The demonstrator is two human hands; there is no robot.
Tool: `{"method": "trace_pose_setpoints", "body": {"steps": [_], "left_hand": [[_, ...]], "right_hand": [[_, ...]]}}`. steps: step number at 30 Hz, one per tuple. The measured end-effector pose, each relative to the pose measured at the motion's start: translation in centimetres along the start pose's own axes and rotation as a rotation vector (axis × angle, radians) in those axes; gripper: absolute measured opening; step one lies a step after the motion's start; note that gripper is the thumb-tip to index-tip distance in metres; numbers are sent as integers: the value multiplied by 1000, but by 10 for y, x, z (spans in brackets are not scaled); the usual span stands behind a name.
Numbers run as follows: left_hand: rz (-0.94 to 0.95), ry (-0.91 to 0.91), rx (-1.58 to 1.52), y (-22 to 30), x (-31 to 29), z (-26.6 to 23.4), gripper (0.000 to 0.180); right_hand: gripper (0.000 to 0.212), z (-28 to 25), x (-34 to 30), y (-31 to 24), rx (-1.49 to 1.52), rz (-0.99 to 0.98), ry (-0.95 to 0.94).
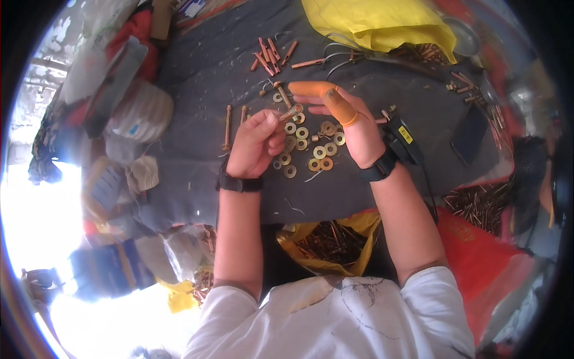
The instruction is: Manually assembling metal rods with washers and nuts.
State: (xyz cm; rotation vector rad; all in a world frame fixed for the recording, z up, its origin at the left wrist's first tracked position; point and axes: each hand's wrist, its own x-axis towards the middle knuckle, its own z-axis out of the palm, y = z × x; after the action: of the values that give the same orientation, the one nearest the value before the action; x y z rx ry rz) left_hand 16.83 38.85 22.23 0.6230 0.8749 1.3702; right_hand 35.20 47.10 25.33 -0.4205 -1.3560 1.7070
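My left hand (257, 140) is closed, thumb and fingers pinching a metal bolt (292, 112) whose ringed end points toward my right hand. Orange finger covers sit on the thumb and a finger of my right hand (353, 119); its fingers are stretched out with nothing seen in them, just right of the bolt's end. Beneath and between both hands, several flat washers (320, 152) lie loose on the dark cloth (197, 137). One long bolt (228, 127) lies left of my left hand, and another bolt (281, 94) lies beyond it.
Farther off lies a cluster of copper-coloured rods (270, 57). A yellow sack (382, 24) spills metal pieces at the far right. A phone-like dark slab (469, 135) lies at right, near more rods (497, 122). By my lap is an open yellow bag (289, 242) of metal pieces.
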Motion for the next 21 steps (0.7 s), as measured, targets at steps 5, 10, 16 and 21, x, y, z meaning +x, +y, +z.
{"method": "trace_pose_setpoints", "body": {"steps": [5,10,16,21], "left_hand": [[-3,-7,-15,0,1,-1,26],[-10,-10,-13,0,1,1,24],[3,25,-15,1,0,-1,25],[-37,65,276,5,-3,4,27]], "right_hand": [[42,-9,3,-4,-152,41,46],[33,-14,0,3,-87,100,59],[27,7,2,-9,-43,53,147],[24,-22,4,-1,-197,149,110]]}}
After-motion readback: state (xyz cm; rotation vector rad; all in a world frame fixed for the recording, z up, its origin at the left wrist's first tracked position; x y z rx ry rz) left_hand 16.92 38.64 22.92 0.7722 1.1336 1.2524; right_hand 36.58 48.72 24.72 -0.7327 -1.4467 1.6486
